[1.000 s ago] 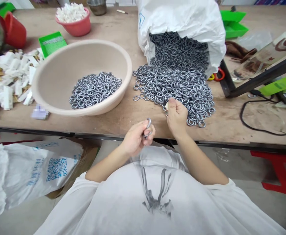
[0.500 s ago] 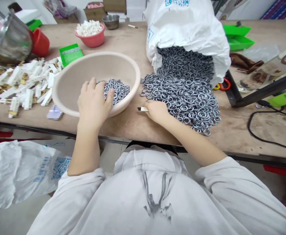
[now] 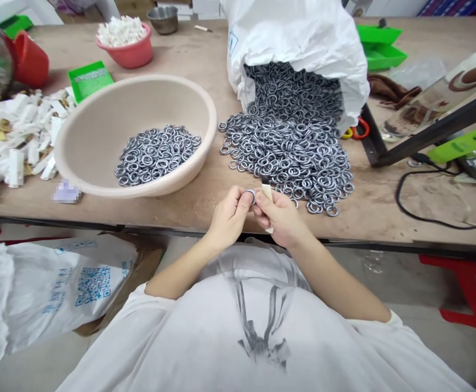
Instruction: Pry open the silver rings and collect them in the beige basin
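Observation:
A single grey ring (image 3: 251, 196) is pinched upright between the thumb and fingers of my left hand (image 3: 230, 213), just beyond the table's front edge. Beside it my right hand (image 3: 283, 218) is closed around a slim cream-handled tool (image 3: 266, 191) with a dark, blade-like tip; its exact kind is unclear. The right fingertips meet the ring, or come very close to it. Behind my hands spreads a heap of grey rings (image 3: 290, 147), spilling from a white sack (image 3: 295, 32). To the left, a beige basin (image 3: 74, 158) holds more rings (image 3: 156, 155).
White and gold pieces (image 3: 17, 136) lie piled at left, near a green tray (image 3: 91, 81) and a red bowl of white parts (image 3: 125, 51). A black metal frame (image 3: 425, 130) and a cable (image 3: 401, 201) occupy the right side. Another white sack (image 3: 58, 294) sits below the table.
My left hand has left the basin and come to the right, meeting my right hand near the table edge. A ring now shows between them. The view has shifted slightly right.

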Demonstrator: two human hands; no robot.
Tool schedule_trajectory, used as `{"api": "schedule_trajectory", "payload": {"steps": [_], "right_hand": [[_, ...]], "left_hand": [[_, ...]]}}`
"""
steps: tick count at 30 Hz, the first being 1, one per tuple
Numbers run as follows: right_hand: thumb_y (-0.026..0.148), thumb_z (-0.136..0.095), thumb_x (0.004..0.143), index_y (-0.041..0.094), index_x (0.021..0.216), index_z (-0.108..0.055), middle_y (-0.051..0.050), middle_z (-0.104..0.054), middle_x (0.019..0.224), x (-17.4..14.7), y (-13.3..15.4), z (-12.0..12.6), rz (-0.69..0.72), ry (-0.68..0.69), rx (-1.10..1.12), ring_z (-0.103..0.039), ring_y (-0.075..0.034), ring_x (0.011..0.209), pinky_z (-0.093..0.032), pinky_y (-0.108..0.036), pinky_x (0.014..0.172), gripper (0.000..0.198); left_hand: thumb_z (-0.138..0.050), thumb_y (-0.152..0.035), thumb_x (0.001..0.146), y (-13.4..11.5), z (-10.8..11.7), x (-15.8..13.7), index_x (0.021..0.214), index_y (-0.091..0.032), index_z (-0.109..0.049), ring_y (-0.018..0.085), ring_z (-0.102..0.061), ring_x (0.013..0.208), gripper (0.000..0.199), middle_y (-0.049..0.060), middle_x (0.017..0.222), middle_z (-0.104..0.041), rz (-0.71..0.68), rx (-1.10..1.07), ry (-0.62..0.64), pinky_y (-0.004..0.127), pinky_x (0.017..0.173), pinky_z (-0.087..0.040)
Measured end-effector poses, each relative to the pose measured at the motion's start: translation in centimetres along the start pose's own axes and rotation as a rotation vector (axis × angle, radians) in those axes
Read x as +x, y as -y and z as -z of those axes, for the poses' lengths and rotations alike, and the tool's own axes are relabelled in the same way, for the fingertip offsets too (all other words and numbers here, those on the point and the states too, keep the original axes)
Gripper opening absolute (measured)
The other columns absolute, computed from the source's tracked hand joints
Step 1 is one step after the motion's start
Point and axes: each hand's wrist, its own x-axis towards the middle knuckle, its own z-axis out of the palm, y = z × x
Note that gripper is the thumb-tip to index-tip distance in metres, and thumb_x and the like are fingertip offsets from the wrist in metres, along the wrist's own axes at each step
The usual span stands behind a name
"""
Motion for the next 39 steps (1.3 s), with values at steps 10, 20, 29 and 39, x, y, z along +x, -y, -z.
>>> {"api": "schedule_trajectory", "payload": {"steps": [10, 20, 29, 39], "right_hand": [[0.055, -0.066, 0.087, 0.023, 0.09, -0.056, 0.0, -0.062, 0.076, -0.9, -1.5, -0.3, 0.261, -0.053, -0.376, -0.061, -0.017, 0.072, -0.05, -0.031, 0.067, 0.033], [0.057, -0.05, 0.097, 0.02, 0.076, -0.057, 0.002, -0.054, 0.064, -2.1, -0.8, 0.5, 0.504, -0.027, -0.847, -0.048, -0.013, 0.059, -0.031, -0.028, 0.058, 0.043], [0.055, -0.049, 0.097, 0.021, 0.067, -0.049, 0.001, -0.051, 0.06, -1.9, -1.6, -0.1, 0.573, -0.078, -1.016, -0.044, -0.013, 0.057, -0.027, -0.029, 0.057, 0.045], [0.052, -0.059, 0.092, 0.021, 0.087, -0.066, -0.002, -0.064, 0.07, 3.3, 0.6, 3.7, 0.263, -0.324, -1.196, -0.056, -0.019, 0.064, -0.031, -0.029, 0.059, 0.033]], "left_hand": [[-0.069, -0.066, 0.077, -0.3, -1.6, -0.7, 0.068, -0.02, -0.046, 0.005, -0.026, 0.043, 0.053, -0.008, 0.048, -0.034, 0.326, -0.583, -0.069, 0.02, 0.043, -0.021], [-0.071, -0.048, 0.082, -0.6, -1.8, -0.4, 0.062, -0.018, -0.042, 0.006, -0.03, 0.049, 0.046, -0.006, 0.057, -0.037, 0.319, -0.62, -0.246, 0.021, 0.046, -0.026], [-0.071, -0.051, 0.08, -0.5, -2.0, -0.6, 0.065, -0.019, -0.042, 0.006, -0.032, 0.05, 0.046, -0.006, 0.06, -0.038, 0.356, -0.636, -0.246, 0.021, 0.046, -0.027], [-0.067, -0.06, 0.083, 0.1, -1.6, -1.1, 0.069, -0.019, -0.049, 0.006, -0.037, 0.044, 0.047, -0.006, 0.05, -0.046, 0.329, -0.628, -0.094, 0.019, 0.046, -0.034]]}}
